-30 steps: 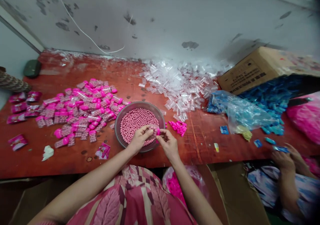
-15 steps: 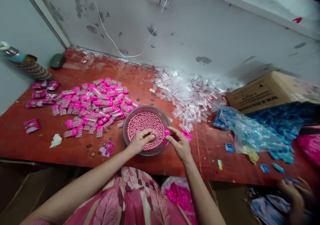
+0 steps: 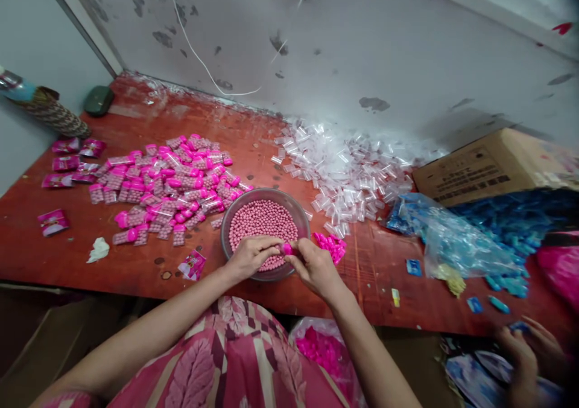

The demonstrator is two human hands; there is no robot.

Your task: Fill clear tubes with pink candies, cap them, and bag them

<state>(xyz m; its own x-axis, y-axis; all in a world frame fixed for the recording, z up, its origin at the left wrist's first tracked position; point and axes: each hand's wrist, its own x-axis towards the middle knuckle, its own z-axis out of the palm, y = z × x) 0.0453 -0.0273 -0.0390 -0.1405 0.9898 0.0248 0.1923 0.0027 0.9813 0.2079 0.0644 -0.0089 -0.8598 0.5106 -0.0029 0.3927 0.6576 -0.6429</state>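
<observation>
My left hand [image 3: 252, 256] is closed around a small clear bottle of pink beads, mostly hidden by the fingers, above the bowl's front right part. My right hand [image 3: 319, 270] pinches a bright pink cap [image 3: 286, 248] at the bottle's mouth; whether it is seated I cannot tell. Below both hands stands a grey bowl [image 3: 304, 216] holding many round pink beads [image 3: 262, 218]. Loose pink caps [image 3: 333, 250] lie just right of the bowl. To the left is a pile of capped, bead-filled bottles [image 3: 187, 181]. Behind the right hand spreads a heap of clear bottles [image 3: 346, 175].
Pink packets [image 3: 66, 163] and a dark green case [image 3: 98, 101] lie on the red table [image 3: 253, 133] at left. At right are a cardboard box [image 3: 470, 169], blue pieces in plastic [image 3: 479, 239] and another person's hands [image 3: 527, 344]. A bag of pink pieces [image 3: 323, 350] sits below the edge.
My right hand has moved left, bringing the pink cap from beside the bottle to its mouth. My left hand still holds the bottle over the bowl. The view has shifted slightly.
</observation>
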